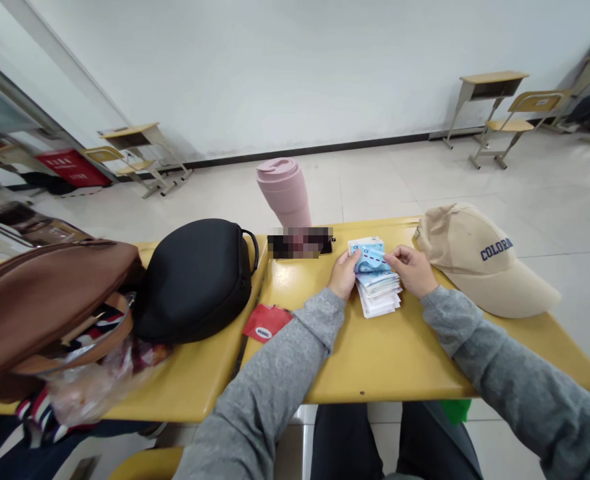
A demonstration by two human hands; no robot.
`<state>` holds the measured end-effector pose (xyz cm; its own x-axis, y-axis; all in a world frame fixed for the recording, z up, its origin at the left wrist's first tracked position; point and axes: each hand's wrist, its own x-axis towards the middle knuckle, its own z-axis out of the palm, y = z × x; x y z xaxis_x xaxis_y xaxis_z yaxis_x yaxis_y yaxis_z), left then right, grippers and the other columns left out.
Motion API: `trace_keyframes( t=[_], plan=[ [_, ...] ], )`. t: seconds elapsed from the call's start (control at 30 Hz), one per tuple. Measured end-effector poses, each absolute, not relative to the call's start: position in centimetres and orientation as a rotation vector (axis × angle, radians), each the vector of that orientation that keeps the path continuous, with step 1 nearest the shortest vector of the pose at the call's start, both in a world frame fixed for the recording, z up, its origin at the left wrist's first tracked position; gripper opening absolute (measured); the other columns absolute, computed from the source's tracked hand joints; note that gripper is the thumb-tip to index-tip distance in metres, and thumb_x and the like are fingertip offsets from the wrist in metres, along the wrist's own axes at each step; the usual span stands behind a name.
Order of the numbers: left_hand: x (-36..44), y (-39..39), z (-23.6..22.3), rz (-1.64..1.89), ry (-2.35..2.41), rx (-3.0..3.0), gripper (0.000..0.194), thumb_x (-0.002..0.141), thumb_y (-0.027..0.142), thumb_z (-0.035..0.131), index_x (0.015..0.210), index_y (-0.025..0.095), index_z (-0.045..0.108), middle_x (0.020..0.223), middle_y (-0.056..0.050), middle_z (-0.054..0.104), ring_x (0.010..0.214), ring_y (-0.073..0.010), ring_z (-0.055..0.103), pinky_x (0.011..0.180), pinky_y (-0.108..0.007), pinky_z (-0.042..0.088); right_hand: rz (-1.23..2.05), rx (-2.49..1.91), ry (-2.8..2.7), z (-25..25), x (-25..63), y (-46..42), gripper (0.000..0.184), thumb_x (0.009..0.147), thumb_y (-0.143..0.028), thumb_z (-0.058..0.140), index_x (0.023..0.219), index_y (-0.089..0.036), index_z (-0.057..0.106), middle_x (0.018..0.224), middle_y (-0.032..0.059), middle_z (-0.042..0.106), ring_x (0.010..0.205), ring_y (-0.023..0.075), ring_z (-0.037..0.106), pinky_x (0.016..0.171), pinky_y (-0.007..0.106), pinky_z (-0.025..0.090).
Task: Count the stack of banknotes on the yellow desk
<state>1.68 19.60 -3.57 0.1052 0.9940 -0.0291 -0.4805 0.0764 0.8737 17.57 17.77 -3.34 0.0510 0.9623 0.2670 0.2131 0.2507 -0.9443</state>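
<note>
A stack of paper slips and cards (379, 293), white and light blue, lies on the yellow desk (385, 360) in front of me. My left hand (343, 275) grips the stack's left edge with fingers curled. My right hand (413, 269) pinches the top blue card (372, 260) at its right side. Both arms wear grey sleeves.
A beige cap (479, 260) lies to the right of the stack. A pink tumbler (285, 192) stands at the desk's far edge beside a dark flat object (299, 241). A black case (195, 280), a brown bag (45, 300) and a red packet (265, 323) lie to the left. School desks and chairs (505, 100) line the wall.
</note>
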Motion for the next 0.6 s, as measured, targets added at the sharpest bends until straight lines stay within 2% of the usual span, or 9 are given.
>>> trace_keyframes(
  t=[0.27,0.6],
  plan=[
    [1.62,19.90,-3.88,1.341,0.802,0.818,0.034,0.062,0.045,0.073,0.078,0.015,0.066,0.078,-0.002,0.069,0.076,-0.0160,0.062,0.078,-0.029,0.044,0.889,-1.103,-1.385,-3.20,17.44,17.72,0.028,0.074,-0.046,0.063,0.068,-0.019,0.055,0.062,-0.0011,0.052,0.059,0.0126,0.046,0.056,0.026,0.038],
    [1.58,20.08,-4.27,1.353,0.797,0.839,0.032,0.063,0.043,0.072,0.079,0.016,0.066,0.078,-0.003,0.070,0.077,-0.0166,0.063,0.077,-0.029,0.046,0.986,-1.052,-1.336,-2.54,17.16,17.22,0.029,0.072,-0.045,0.064,0.068,-0.019,0.054,0.058,-0.0026,0.050,0.054,0.0107,0.044,0.052,0.025,0.036]
  ],
)
